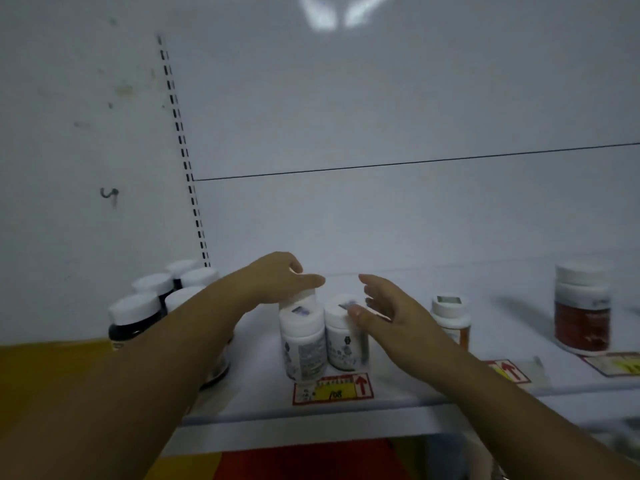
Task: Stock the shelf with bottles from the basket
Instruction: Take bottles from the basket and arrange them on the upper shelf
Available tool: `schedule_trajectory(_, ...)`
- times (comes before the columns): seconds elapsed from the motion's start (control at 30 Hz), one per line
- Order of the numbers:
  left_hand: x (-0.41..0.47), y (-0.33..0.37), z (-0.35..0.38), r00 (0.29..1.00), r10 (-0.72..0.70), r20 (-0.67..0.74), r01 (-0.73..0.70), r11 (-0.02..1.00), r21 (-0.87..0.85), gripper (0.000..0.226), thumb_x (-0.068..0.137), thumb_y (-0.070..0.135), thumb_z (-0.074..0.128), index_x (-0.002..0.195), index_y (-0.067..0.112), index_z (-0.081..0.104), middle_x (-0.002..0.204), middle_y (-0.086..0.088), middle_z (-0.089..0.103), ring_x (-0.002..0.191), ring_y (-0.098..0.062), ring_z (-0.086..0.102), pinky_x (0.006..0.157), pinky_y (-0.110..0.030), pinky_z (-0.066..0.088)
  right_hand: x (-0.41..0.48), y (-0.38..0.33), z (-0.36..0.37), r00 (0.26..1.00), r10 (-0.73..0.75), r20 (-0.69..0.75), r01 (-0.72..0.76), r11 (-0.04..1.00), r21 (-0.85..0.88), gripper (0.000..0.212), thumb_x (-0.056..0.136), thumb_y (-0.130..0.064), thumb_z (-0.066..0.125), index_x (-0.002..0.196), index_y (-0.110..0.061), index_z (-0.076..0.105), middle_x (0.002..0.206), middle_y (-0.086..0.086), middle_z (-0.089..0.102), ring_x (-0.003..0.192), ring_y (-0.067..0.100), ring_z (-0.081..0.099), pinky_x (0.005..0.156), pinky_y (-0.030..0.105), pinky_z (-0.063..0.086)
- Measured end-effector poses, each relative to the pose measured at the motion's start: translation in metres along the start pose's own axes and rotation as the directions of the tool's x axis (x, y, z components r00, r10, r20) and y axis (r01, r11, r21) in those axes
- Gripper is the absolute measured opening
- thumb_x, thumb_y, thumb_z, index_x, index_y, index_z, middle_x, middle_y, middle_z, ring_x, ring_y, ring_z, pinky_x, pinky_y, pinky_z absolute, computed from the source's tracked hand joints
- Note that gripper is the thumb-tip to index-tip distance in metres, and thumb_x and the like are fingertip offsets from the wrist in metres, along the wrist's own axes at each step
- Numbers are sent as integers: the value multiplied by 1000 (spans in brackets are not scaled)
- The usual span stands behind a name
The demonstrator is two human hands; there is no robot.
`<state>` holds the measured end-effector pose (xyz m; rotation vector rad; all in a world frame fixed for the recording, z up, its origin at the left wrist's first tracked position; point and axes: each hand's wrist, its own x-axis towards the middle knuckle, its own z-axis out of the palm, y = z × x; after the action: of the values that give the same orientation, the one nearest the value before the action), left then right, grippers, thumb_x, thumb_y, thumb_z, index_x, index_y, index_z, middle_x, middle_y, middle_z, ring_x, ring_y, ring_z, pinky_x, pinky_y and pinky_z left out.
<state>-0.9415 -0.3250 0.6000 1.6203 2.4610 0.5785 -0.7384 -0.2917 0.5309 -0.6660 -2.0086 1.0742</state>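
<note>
My feed is dim and grey-blue, soft all over. Light falls from overhead: 2 pale streaks of glare (341, 12) reflect on the glossy back panel (381, 98). The right hand (391, 317) is smeared by motion blur, and the red bottle (581, 306) at the right edge is smeared too. Straight lines bow from wide-angle distortion. Faint shadows lie on the shelf (398, 400) beside the bottles.

On the shelf (263, 386) in front of you, two bottles (323, 336) stand side by side near the front edge. Your left hand (277, 277) is over the left one, and your right hand (391, 313) is just beside the right one. A bunch of bottles (156, 299) stands far left. One bottle (452, 318) stands to the right, and another bottle (581, 306) farther right.
</note>
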Motion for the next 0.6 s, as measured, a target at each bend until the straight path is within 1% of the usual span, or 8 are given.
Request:
schedule_trajectory(0.03, -2, 3, -1, 996, 50, -76, -48, 999, 23, 51, 81, 55, 58, 116, 18, 56, 124, -6, 56, 97, -17, 49, 82, -30, 42, -6, -4, -5, 999, -17, -27, 17, 1000, 3, 44, 83, -48, 54, 125, -46, 39, 138, -15, 44, 123, 3, 41, 88, 17, 40)
schedule_trajectory(0.1, -12, 17, -3, 949, 186, -255, -192, 981, 0, 42, 85, 47, 57, 117, 20, 57, 127, -4, 57, 103, -15, 50, 84, -28, 37, -22, -11, -17, 997, -58, -51, 57, 998, -8, 35, 82, -50, 55, 114, -52, 41, 140, -14, 45, 125, 6, 43, 90, 19, 40)
schedule_trajectory(0.2, -36, 62, 3, 841, 344, -417, -424, 898, -116, 22, 86, 36, 58, 106, 26, 60, 110, 6, 63, 101, -10, 57, 85, -24, 43, -51, -15, -43, 992, -101, -71, 99, 995, -30, 33, 82, -46, 56, 112, -51, 44, 135, -16, 48, 120, 6, 47, 93, 18, 41)
schedule_trajectory(0.3, -62, 119, 25, 803, 465, -373, -533, 840, -99, 23, 87, 35, 55, 109, 28, 58, 105, 14, 57, 96, -3, 54, 82, -16, 43, -82, -13, -85, 990, -106, -96, 109, 994, 22, 29, 84, -39, 58, 112, -45, 50, 125, -19, 54, 114, 1, 53, 94, 20, 48)
schedule_trajectory(0.4, -80, 180, 59, 785, 545, -296, -587, 806, -72, 29, 89, 36, 54, 116, 26, 56, 112, 13, 56, 104, -5, 53, 89, -22, 45, -119, 1, -141, 988, -106, -114, 108, 994, 15, 24, 83, -37, 59, 103, -49, 52, 115, -28, 55, 109, -16, 47, 84, 3, 44)
schedule_trajectory(0.43, -87, 202, 71, 779, 559, -283, -603, 792, -94, 28, 89, 36, 54, 115, 26, 57, 112, 13, 57, 103, -5, 53, 88, -20, 45, -134, 8, -162, 989, -77, -126, 78, 997, 5, 23, 82, -39, 59, 103, -49, 53, 115, -28, 56, 108, -17, 48, 82, 2, 44)
schedule_trajectory(0.5, -102, 247, 99, 770, 581, -262, -629, 759, -166, 21, 88, 33, 56, 108, 27, 60, 104, 13, 61, 96, -2, 58, 83, -15, 46, -167, 28, -209, 986, -10, -168, 12, 1000, 13, 24, 80, -41, 60, 104, -42, 58, 112, -23, 61, 104, -11, 54, 83, 8, 45)
schedule_trajectory(0.6, -125, 309, 158, 760, 624, -184, -647, 696, -313, 12, 85, 27, 61, 94, 34, 61, 90, 17, 67, 85, 5, 63, 81, -18, 51, -219, 68, -276, 966, 94, -240, -78, 994, 75, 13, 81, -27, 63, 93, -31, 65, 99, -9, 70, 94, 0, 63, 83, 19, 52)
